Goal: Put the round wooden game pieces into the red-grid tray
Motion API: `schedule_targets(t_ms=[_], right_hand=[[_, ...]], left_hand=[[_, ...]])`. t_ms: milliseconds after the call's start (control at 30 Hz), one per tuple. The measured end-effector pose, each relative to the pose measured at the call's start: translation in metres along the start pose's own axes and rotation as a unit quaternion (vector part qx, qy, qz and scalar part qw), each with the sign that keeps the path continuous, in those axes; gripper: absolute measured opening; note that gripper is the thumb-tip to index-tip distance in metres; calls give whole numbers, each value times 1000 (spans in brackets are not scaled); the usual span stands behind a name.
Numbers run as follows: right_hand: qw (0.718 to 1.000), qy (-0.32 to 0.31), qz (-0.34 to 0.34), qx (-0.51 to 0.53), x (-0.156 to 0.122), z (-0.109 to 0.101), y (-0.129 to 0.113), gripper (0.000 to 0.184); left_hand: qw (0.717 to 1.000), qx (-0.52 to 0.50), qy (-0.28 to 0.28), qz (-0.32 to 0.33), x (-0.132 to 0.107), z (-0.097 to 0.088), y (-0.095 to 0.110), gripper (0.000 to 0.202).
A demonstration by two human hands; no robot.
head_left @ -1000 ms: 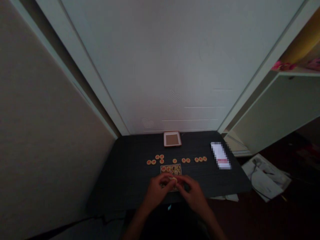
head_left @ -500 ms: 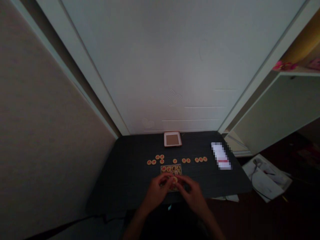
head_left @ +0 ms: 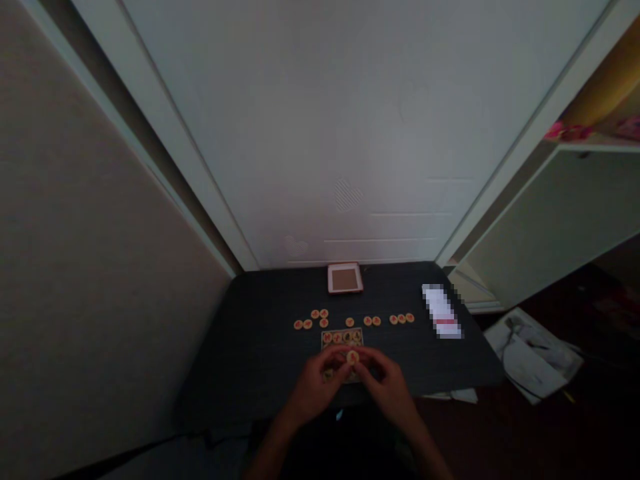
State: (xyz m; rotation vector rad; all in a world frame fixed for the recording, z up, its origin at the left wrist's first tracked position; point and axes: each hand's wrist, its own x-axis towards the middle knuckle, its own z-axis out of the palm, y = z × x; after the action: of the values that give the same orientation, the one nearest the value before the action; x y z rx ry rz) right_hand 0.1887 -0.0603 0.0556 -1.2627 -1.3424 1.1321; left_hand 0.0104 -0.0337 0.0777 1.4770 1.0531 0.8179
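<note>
Between the fingertips of my left hand (head_left: 320, 379) and my right hand (head_left: 384, 380) is a round xiangqi piece (head_left: 353, 358) with a red character facing me. Both hands pinch it over a shallow box (head_left: 323, 341) filled with rows of similar pieces, some marked red and some dark. My fingers cover much of the box's middle. Beyond it, several loose red-marked pieces lie on the dark table: a group (head_left: 315, 314) at the left, a single piece (head_left: 349, 322) in the middle, a pair (head_left: 373, 321) and a row of three (head_left: 402, 319) to the right.
A box lid (head_left: 345, 265) with a brown panel rests at the table's back edge. On the right of the dark table (head_left: 250, 353) lies a pixelated white rectangular thing (head_left: 441, 311). A white panel (head_left: 325, 133) rises behind. White clutter (head_left: 535, 360) sits on the floor at right.
The piece in my fingers has been turned so its red character shows clearly, and it sits slightly further right. My hands have shifted little; the loose pieces stay put.
</note>
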Motion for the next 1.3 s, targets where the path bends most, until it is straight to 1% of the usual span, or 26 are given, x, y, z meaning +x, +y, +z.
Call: schedule_targets(t_ms=[133, 233, 333, 433, 600, 867, 967, 1100, 1300], right_hand=[[1000, 2, 14, 8, 1, 0, 2, 38], [999, 14, 34, 25, 3, 0, 7, 40], [997, 33, 52, 45, 5, 0, 13, 40], [996, 47, 57, 53, 6, 0, 16, 41], [996, 54, 59, 46, 5, -1, 18, 44], [998, 19, 35, 42, 4, 0, 10, 42], [999, 12, 29, 38, 4, 1, 13, 42], [999, 1, 22, 31, 3, 1, 17, 40], [1000, -8, 6, 8, 2, -1, 13, 34]], left_hand=[[1000, 25, 3, 0, 0, 1, 1, 29], [999, 41, 13, 2, 0, 3, -1, 29], [998, 54, 10, 7, -1, 5, -1, 28], [998, 58, 2, 15, -1, 7, 1, 28], [998, 69, 9, 14, -1, 9, 2, 29], [999, 43, 26, 1, 1, 7, -4, 31], [999, 36, 19, -11, 1, 5, -4, 32], [1000, 13, 4, -10, 1, 2, -6, 31], [1000, -7, 5, -8, 0, 1, -9, 30]])
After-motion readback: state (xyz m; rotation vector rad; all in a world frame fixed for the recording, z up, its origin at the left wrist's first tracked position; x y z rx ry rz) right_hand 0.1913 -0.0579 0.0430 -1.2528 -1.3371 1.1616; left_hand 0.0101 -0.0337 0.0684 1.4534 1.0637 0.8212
